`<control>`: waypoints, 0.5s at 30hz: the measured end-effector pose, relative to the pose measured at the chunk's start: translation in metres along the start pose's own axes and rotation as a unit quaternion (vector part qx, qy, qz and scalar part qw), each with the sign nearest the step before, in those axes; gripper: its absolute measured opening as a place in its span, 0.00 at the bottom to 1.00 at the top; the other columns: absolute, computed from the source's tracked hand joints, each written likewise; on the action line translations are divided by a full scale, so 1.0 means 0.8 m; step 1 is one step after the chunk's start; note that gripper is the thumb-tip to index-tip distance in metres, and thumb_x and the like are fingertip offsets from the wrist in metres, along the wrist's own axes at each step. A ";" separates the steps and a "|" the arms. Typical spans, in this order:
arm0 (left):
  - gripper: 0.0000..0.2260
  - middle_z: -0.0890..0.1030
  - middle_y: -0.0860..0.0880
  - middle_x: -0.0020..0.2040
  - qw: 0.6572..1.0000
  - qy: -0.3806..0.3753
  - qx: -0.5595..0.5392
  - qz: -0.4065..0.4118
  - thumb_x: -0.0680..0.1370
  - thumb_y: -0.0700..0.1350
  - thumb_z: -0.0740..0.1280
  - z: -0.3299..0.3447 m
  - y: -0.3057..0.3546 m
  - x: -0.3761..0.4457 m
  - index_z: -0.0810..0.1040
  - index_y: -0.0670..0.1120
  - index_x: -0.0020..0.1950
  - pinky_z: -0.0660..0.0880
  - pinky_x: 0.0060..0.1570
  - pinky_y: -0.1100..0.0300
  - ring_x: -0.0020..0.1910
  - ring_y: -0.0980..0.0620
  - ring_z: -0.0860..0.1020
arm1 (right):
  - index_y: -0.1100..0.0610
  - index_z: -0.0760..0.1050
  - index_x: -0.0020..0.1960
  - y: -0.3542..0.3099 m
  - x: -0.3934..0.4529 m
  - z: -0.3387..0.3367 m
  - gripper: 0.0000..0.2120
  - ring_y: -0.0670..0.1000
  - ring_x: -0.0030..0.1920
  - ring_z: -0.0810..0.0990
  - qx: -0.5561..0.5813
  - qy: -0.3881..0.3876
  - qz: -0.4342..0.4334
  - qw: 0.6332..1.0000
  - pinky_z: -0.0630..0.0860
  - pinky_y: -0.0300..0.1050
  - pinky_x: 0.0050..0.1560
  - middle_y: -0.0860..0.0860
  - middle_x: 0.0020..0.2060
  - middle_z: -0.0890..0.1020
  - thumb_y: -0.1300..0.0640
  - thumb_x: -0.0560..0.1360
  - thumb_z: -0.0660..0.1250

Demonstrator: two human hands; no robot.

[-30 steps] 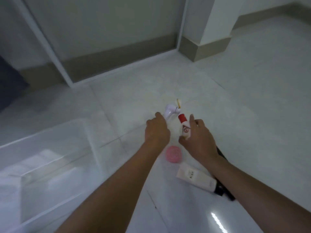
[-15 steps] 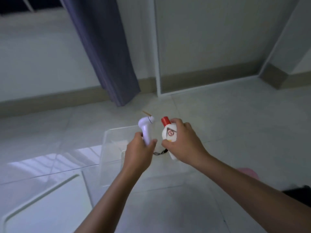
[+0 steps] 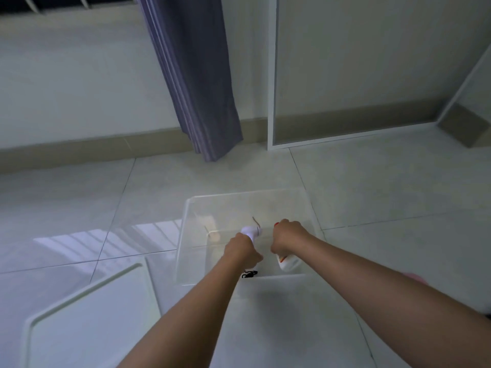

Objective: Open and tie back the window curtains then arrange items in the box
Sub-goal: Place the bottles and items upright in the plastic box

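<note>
A clear plastic box (image 3: 186,229) stands open on the tiled floor in front of me. My left hand (image 3: 240,251) grips a small white handheld device (image 3: 251,231) with a black wrist cord (image 3: 249,274) dangling below it, held over the box. My right hand (image 3: 287,236) grips a white bottle (image 3: 288,262) with a red cap (image 3: 276,223), also inside the box's outline. A purple curtain (image 3: 196,75) hangs gathered against the wall beyond the box.
The box's white lid (image 3: 87,314) lies on the floor at the lower left. A pink round item (image 3: 415,278) peeks out behind my right forearm. A white door frame (image 3: 272,75) stands right of the curtain.
Both hands picked the device and the bottle off the floor, carried them left to the box and lowered them into it. The view swung towards the curtain.
</note>
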State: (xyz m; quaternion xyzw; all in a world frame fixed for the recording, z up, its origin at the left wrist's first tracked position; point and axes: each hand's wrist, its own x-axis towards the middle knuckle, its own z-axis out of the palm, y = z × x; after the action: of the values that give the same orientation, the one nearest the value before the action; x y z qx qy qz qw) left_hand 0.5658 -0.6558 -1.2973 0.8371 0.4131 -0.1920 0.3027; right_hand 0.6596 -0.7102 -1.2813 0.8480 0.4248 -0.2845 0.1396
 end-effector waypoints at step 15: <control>0.19 0.80 0.41 0.54 0.997 0.051 -0.047 -0.045 0.75 0.51 0.68 0.023 -0.005 0.018 0.75 0.38 0.58 0.74 0.47 0.57 0.51 0.44 0.79 | 0.63 0.60 0.72 -0.008 0.021 0.031 0.22 0.57 0.66 0.72 0.100 0.101 0.076 0.987 0.71 0.47 0.62 0.58 0.66 0.72 0.59 0.79 0.59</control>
State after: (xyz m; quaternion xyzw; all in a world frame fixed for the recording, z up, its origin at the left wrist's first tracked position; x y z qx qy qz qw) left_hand 0.5699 -0.6578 -1.3206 0.8112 0.4742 -0.1429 0.3110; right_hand 0.6538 -0.7075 -1.3109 0.9120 0.3402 -0.2268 0.0321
